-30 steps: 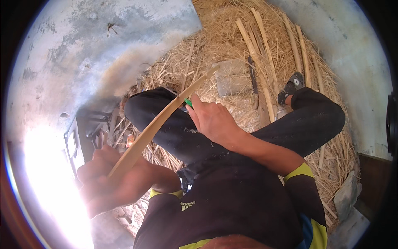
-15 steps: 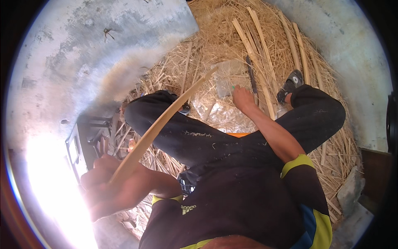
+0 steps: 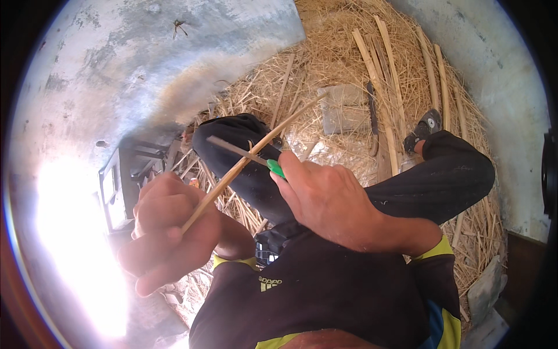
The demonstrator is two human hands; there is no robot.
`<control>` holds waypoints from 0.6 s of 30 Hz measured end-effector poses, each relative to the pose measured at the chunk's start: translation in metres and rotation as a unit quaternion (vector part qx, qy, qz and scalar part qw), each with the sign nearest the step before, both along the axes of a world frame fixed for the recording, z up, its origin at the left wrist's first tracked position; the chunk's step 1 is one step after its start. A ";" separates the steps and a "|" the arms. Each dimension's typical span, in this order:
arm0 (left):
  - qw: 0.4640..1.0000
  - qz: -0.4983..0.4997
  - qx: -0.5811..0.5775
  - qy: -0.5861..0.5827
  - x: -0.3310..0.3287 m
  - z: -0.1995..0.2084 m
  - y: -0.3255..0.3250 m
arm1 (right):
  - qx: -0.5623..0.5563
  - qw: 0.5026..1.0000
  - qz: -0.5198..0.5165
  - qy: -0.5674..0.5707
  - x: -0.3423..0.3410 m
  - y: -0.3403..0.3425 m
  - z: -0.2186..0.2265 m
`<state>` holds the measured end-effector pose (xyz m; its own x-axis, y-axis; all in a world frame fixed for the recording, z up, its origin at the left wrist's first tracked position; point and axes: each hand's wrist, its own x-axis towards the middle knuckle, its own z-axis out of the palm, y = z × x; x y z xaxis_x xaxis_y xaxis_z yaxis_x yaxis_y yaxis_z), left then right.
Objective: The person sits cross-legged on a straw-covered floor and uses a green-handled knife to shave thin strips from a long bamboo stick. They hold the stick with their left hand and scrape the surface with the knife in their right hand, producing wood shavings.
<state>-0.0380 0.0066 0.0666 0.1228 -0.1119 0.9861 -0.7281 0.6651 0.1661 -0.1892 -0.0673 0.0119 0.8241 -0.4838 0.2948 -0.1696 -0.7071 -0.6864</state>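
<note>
At the lower left, my left hand (image 3: 174, 227) is closed round the near end of a long, pale bamboo-like strip (image 3: 278, 131). The strip slants away up and to the right, tapering toward its far tip. My right hand (image 3: 337, 195) grips a knife with a green handle (image 3: 275, 168), fingers wrapped round it. The knife's narrow grey blade (image 3: 229, 146) points up-left and crosses the strip about halfway along, seeming to touch it. A small curled sliver (image 3: 250, 145) stands at that crossing. Both hands are above my lap and legs in dark trousers (image 3: 436, 174).
Straw-like shavings (image 3: 337, 35) cover the floor ahead. A flat grey slab (image 3: 343, 113) lies among them, beside a dark curved blade-like tool (image 3: 372, 113) and several long strips (image 3: 392, 75). Pale walls (image 3: 116, 75) rise on both sides; a dark frame (image 3: 119, 180) stands left.
My right hand has come back from near the slab with the green-handled knife and laid its blade across the strip. The strip has turned, its broad face no longer showing.
</note>
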 end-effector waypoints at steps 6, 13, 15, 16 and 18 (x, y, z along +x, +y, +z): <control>1.000 0.006 0.001 -0.014 -0.001 -0.004 0.003 | -0.023 0.996 -0.063 0.063 -0.004 0.001 -0.019; 0.999 0.018 -0.016 0.026 -0.008 -0.003 0.002 | -0.013 0.996 -0.057 0.063 -0.001 0.003 -0.021; 0.999 0.032 -0.029 0.028 -0.008 -0.004 0.001 | 0.016 0.993 -0.067 0.093 -0.001 -0.012 -0.037; 0.998 0.050 -0.032 0.019 -0.010 -0.005 0.004 | 0.030 0.991 -0.071 0.108 -0.002 -0.017 -0.041; 0.997 0.067 -0.032 0.024 -0.012 -0.009 0.003 | 0.043 0.999 -0.020 0.008 -0.001 -0.002 -0.030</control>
